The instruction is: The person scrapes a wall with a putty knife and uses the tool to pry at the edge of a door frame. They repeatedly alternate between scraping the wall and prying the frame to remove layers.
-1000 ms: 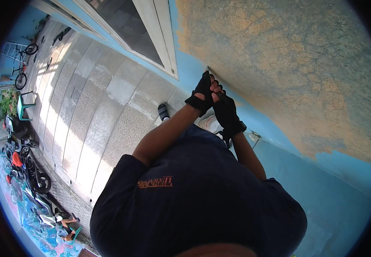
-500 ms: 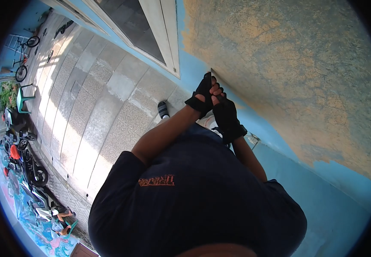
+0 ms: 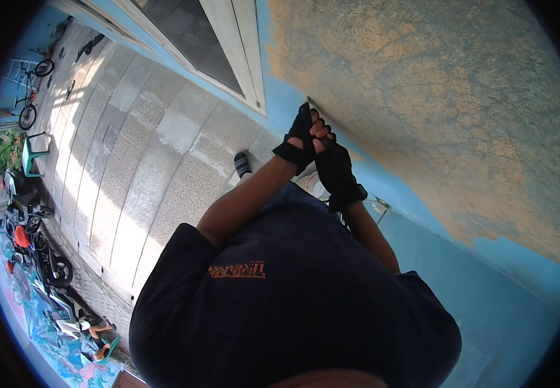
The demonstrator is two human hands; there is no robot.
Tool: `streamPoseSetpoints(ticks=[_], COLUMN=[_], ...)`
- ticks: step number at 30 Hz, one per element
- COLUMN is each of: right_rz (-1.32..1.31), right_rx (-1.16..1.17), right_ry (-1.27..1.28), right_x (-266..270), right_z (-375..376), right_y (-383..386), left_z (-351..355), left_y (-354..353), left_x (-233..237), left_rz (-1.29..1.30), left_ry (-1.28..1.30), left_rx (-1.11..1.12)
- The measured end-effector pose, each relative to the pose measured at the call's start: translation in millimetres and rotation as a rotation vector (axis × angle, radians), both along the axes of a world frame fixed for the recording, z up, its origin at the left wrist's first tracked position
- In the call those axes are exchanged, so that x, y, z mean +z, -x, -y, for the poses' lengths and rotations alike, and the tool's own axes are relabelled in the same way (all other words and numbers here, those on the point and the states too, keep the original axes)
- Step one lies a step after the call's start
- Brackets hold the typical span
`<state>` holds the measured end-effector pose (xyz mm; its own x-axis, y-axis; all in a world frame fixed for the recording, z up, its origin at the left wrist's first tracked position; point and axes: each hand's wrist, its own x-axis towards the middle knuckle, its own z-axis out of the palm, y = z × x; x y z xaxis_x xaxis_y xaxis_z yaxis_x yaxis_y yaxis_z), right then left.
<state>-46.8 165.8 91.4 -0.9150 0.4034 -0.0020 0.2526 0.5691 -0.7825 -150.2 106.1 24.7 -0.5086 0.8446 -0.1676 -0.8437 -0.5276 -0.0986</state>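
Far left and far below, parked motorbikes (image 3: 40, 258) and the paved ground (image 3: 144, 168) play no part; the white window frame (image 3: 241, 58) is the nearer edge to stay clear of. The left hand (image 3: 298, 139), in a black fingerless glove, is closed tight around the handle of what looks like a scraper (image 3: 309, 103). Its thin blade tip touches the wall where blue paint (image 3: 286, 97) meets the bare ochre patch (image 3: 435, 97). The right hand (image 3: 336, 173), gloved alike, is clamped shut just behind the left, on the same handle as far as I can tell. A good stroke probably needs a low blade angle, pressure from both arms together, and short strokes along the paint edge so the tip does not gouge the plaster.
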Motion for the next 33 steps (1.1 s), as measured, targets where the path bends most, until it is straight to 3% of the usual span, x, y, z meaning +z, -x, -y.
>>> streamPoseSetpoints(ticks=[5, 6, 15, 17, 22, 27, 29, 33], right_rz=[0.083, 0.092, 0.033, 0.026, 0.051, 0.126, 0.065, 0.011], right_rx=[0.042, 0.041, 0.015, 0.057, 0.001, 0.027, 0.01, -0.045], right_ry=[0.129, 0.127, 0.107, 0.066, 0.111, 0.156, 0.032, 0.082], right_x=[11.9, 6.8, -1.5, -9.0, -1.2, 6.4, -7.6, -0.9], right_z=[-3.6, -1.8, -4.2, -3.4, 0.6, 1.0, 7.3, 4.1], right_y=[1.9, 4.1, 0.1, 13.6, -1.6, 15.4, 24.2, -1.0], left_z=[3.0, 4.9, 1.3, 3.9, 1.6, 7.5, 6.3, 3.0], left_y=[5.0, 6.5, 2.3, 9.2, 4.3, 16.2, 16.9, 2.8], left_x=[-7.2, -11.0, -16.9, -20.3, -19.5, -23.4, -24.0, -13.6], left_rz=[-0.073, -0.048, -0.115, -0.018, -0.102, -0.072, -0.032, -0.032], left_ry=[-0.018, -0.146, -0.088, -0.075, -0.128, -0.123, -0.135, -0.133], left_rx=[-0.03, 0.035, -0.056, 0.067, -0.038, 0.038, 0.086, 0.003])
